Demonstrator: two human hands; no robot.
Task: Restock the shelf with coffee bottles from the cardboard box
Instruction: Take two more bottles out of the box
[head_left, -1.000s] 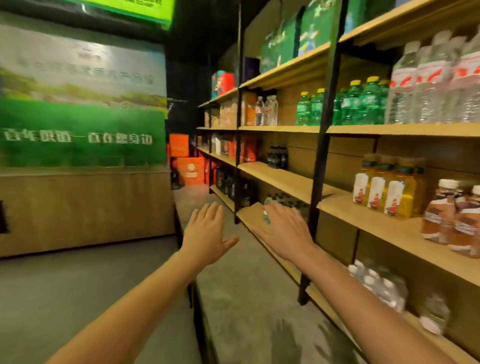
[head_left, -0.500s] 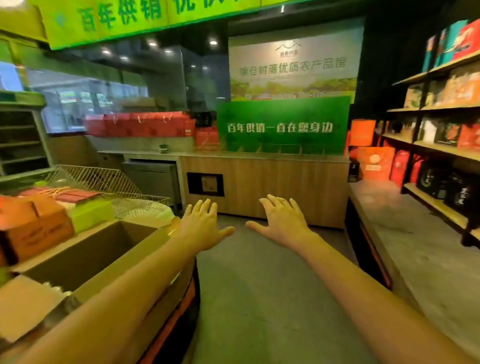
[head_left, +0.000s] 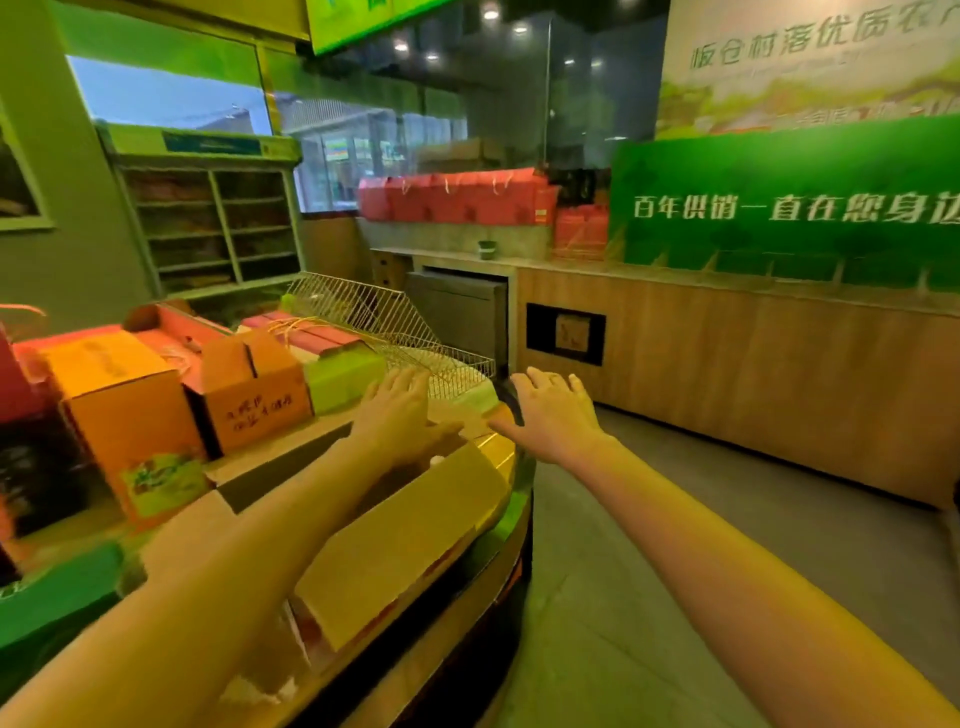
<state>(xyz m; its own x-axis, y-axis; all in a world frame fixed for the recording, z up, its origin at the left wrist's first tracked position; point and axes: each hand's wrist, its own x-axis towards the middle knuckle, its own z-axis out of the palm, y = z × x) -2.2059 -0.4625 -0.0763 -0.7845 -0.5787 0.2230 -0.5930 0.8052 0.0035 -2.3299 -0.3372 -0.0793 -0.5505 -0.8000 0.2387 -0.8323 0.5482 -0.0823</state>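
An open cardboard box (head_left: 405, 540) sits on a display table in front of me at the lower left, its near flap folded outward. A small white cap (head_left: 437, 460) shows inside it, under my left arm; the rest of its contents are hidden. My left hand (head_left: 397, 415) hovers over the box's far end, fingers spread and holding nothing. My right hand (head_left: 550, 415) is just right of the box, past the table's corner, also spread and holding nothing. The drinks shelf is out of view.
Orange cartons (head_left: 130, 410) and a green box (head_left: 343, 382) crowd the table's left side, with a wire basket (head_left: 395, 332) behind them. A wooden counter (head_left: 727, 374) with a green sign runs along the back right. Grey floor (head_left: 675, 597) lies to my right.
My view has swung left from the drinks shelf to the display table. Both hands, spread throughout, now sit over and beside the cardboard box.
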